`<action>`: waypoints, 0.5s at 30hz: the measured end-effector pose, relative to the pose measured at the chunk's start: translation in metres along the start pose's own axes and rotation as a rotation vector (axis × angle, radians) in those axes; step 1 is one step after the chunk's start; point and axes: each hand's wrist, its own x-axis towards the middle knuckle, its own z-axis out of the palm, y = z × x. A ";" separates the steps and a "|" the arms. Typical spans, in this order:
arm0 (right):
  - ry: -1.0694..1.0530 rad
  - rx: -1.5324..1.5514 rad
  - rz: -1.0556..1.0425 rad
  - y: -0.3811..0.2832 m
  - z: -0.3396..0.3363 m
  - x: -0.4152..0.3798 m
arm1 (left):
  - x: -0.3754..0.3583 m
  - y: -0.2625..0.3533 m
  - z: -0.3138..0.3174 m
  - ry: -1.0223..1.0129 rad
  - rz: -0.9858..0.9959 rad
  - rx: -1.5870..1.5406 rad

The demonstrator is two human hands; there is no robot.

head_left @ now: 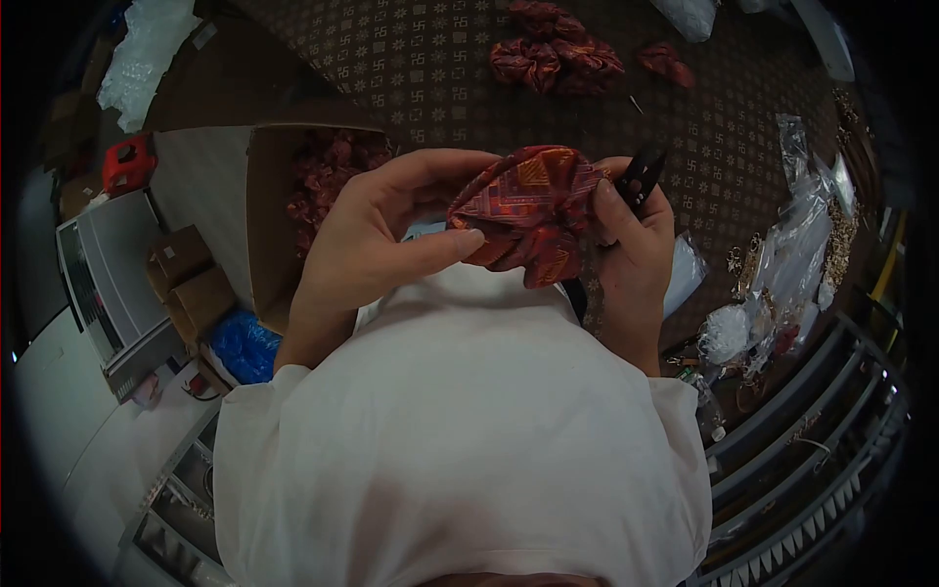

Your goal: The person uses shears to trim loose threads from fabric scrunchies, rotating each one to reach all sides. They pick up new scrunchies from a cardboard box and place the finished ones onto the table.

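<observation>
Between my two hands is a red and orange patterned fabric scrunchie (528, 201), held in front of my chest with its folds spread out. My left hand (386, 230) grips its left edge, thumb in front and fingers behind. At the right edge, my right hand (634, 225) pinches the gathered cloth. Black thread snips (641, 178) are also tucked in my right hand, their blades pointing up past the fingers. The backs of the scrunchie and some fingertips are hidden.
A cardboard box (269, 210) with many red scrunchies (333, 171) stands to my left. Several more scrunchies (553, 49) lie on the brown patterned tablecloth (421, 73) ahead. Plastic bags with chains (782, 264) lie at the right, by a grey rack (802, 430).
</observation>
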 end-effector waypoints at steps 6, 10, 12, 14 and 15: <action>-0.141 -0.447 -0.085 -0.005 0.021 -0.006 | 0.013 -0.004 0.007 -0.033 0.318 0.563; -0.138 -0.238 -0.135 -0.007 0.030 -0.004 | 0.015 -0.005 0.013 -0.010 0.239 0.359; -0.111 -0.224 -0.087 -0.011 0.028 -0.005 | 0.013 -0.003 0.010 0.041 0.149 0.195; -0.083 -0.211 -0.035 -0.011 0.022 -0.006 | 0.011 -0.004 0.006 0.095 0.054 0.029; -0.139 -0.231 0.018 -0.009 0.016 -0.006 | 0.011 -0.006 0.005 0.069 0.046 -0.023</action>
